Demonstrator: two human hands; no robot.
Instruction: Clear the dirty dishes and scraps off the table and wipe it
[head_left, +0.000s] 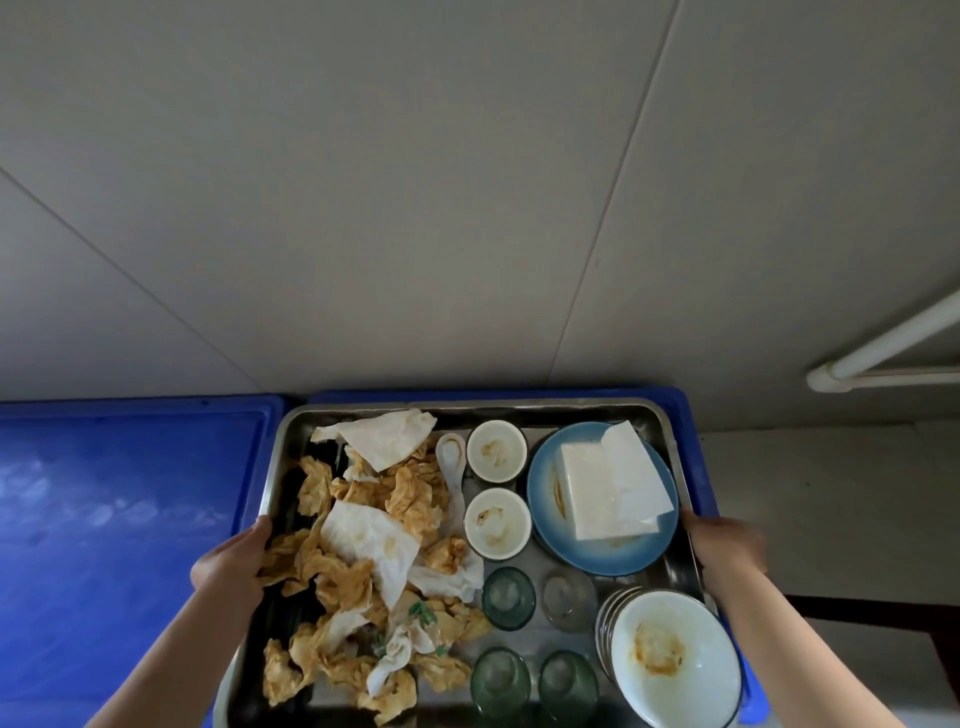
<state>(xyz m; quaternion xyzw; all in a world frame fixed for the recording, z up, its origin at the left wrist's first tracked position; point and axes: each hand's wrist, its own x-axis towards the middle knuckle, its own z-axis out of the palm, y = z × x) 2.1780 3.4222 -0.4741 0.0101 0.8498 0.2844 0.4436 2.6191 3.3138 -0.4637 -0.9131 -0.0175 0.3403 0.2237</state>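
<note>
A rectangular stainless-steel tray (655, 415) carried everything, and it sat over a blue plastic crate (698, 470). On its left half lay a heap of crumpled, orange-stained paper napkins (363, 561). Beside them lay a white ceramic spoon (453, 467), then two small white stained cups (496, 451), a round blue plate (582, 545) (bearing folded white napkins), four clear glasses (508, 597) and a stack of white bowls (675, 660).
</note>
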